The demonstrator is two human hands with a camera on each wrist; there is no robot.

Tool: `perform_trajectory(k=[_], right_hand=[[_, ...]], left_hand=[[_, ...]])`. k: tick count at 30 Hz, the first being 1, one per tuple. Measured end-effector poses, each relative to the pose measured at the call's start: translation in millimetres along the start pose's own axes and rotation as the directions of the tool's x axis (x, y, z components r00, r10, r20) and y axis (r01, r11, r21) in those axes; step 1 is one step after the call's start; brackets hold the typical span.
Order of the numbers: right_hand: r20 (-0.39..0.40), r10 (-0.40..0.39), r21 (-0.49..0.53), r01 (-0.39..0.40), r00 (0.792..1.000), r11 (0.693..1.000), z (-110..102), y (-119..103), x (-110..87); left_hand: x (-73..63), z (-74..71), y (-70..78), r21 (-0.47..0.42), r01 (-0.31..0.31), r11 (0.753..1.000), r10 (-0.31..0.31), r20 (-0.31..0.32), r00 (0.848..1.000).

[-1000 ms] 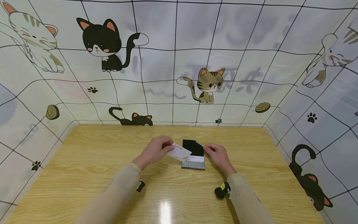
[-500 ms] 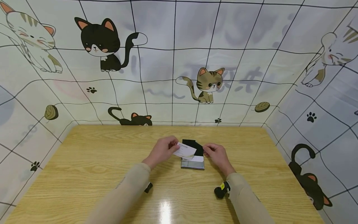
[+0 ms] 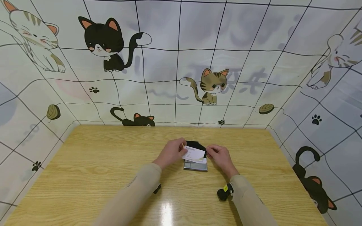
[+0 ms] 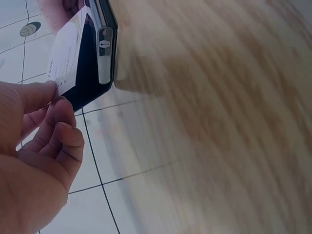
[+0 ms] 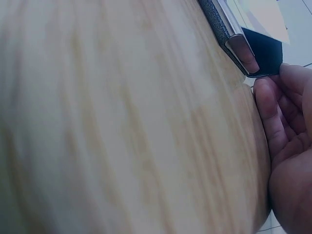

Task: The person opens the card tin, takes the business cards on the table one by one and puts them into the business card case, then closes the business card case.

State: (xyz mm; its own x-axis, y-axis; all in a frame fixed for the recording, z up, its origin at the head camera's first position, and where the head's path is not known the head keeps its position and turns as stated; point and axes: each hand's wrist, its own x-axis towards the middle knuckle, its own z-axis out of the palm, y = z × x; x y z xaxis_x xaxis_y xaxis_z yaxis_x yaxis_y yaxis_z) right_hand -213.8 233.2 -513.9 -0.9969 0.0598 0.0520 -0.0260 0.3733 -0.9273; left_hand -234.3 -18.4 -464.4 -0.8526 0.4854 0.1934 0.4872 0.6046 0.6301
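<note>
A business card case [image 3: 195, 167] lies open on the table, its black flap [image 5: 265, 51] raised at the far side and a metal tray at the near side. My left hand [image 3: 171, 153] pinches a white business card [image 3: 195, 153] by its left edge and holds it over the case. In the left wrist view, thumb and fingertips grip the card's corner in front of the black lining. At the case's right side, my right hand [image 3: 221, 158] pinches the edge of the flap between thumb and finger. White card stock shows in the tray, partly hidden by the held card.
The wooden table [image 3: 107, 160] extends around both hands. Behind it and along both sides hangs a white grid-patterned cloth [image 3: 169, 94] printed with cats. A black wrist camera [image 3: 223, 194] sits below the right wrist.
My left hand has moved to the right, carrying the business card from the case's left side to over the case. My right hand has stayed at the flap's edge.
</note>
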Motion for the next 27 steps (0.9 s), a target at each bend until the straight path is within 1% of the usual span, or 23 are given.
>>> perform_trajectory(k=[6, 8, 10, 14, 16, 17, 20, 23, 27], right_hand=[[-0.002, 0.017, 0.009, -0.017, 1.0, 1.0, 0, -3, -1.3], [-0.002, 0.018, 0.002, -0.018, 1.0, 1.0, 0, -6, -2.4], [-0.001, 0.016, -0.011, -0.016, 1.0, 1.0, 0, -11, -4.4], [0.011, 0.006, -0.041, -0.006, 1.0, 0.999, -1, -29, -11.8], [0.011, 0.006, -0.047, -0.005, 1.0, 0.999, -1, -32, -12.6], [0.008, 0.007, -0.047, -0.006, 1.0, 0.999, -1, -30, -12.1], [-0.003, 0.015, -0.035, -0.015, 1.0, 0.999, 1, -18, -6.7], [-0.009, 0.018, -0.019, -0.018, 1.0, 1.0, 2, -6, -2.4], [-0.005, 0.01, -0.004, -0.01, 1.0, 1.0, 1, 0, -0.4]], left_hand=[[2.0, 5.1, 5.5, 0.025, 0.002, 1.0, -0.002, 0.0, 1.0], [2.3, 6.2, 6.6, 0.03, 0.013, 0.999, -0.014, 0.01, 1.0], [2.5, 7.7, 7.0, 0.031, 0.022, 0.999, -0.023, 0.02, 1.0], [2.5, 11.0, 6.5, 0.025, 0.031, 0.999, -0.031, 0.023, 0.999], [2.5, 12.0, 6.4, 0.022, 0.035, 0.999, -0.036, 0.021, 0.999], [2.5, 12.5, 6.2, 0.022, 0.038, 0.999, -0.038, 0.021, 0.999], [2.7, 13.1, 6.2, 0.019, 0.041, 0.999, -0.041, 0.026, 0.999], [2.0, 13.1, 6.3, 0.023, 0.028, 0.999, -0.029, 0.035, 0.999], [0.6, 12.4, 6.7, 0.03, 0.016, 0.999, -0.017, 0.047, 0.999]])
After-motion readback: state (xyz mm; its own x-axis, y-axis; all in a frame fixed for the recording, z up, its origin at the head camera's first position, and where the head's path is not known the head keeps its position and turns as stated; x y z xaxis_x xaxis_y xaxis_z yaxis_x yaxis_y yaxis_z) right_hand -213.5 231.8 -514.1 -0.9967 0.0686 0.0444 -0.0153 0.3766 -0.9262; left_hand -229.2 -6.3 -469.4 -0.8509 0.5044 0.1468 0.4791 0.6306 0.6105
